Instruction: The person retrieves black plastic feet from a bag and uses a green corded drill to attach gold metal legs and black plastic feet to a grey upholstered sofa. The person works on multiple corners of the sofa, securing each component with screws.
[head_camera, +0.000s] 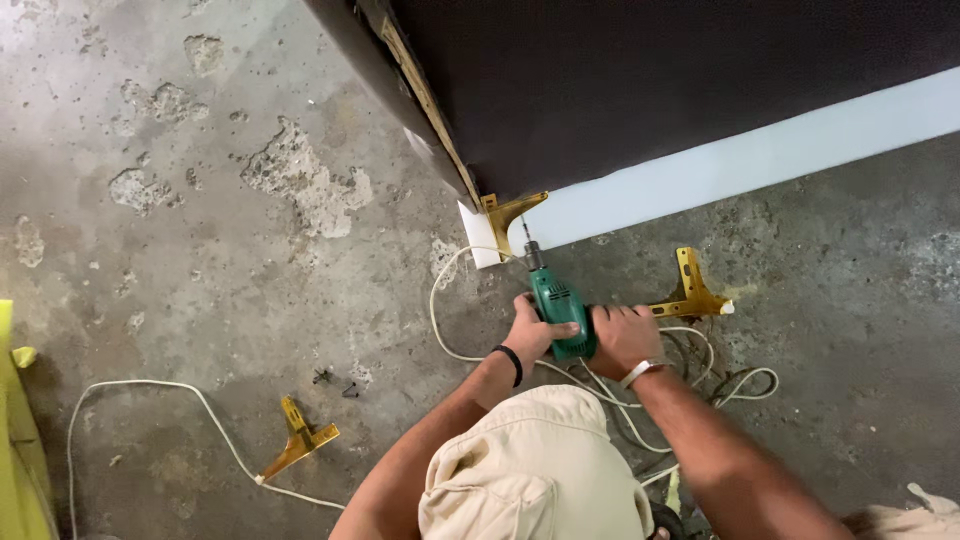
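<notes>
Far left edge: a strip of yellow material (18, 440) runs down the frame; beside it a white cord (150, 386) loops over the pitted concrete floor (200, 250), curving down toward a loose gold-coloured metal bracket (298, 440) lying flat on the floor; the cord passes just beside that bracket's lower tip; a few small dark screws (335, 383) lie scattered near it, apart from the bracket.

Centre: left hand (533, 330), black band at the wrist, closed around the left side of a green electric drill (560, 315), fingers wrapped on the body; right hand (622, 338), silver bracelet at the wrist, clamped on the drill's rear and right side; both hands touching the tool, none slack. The drill points up the frame, its bit (526, 238) set against a second gold bracket (508, 218) that sits at the bottom corner of a large dark upholstered piece (650, 90); a white panel (750, 160) runs along that piece's lower edge. A beige-clad knee (535, 465) fills the bottom centre, below the forearms.

Right: a third gold bracket (690, 290) stands on the floor just beside the right hand, not touching it; below it white cable (720, 385) lies in tangled loops on the floor, partly hidden by the right forearm.
</notes>
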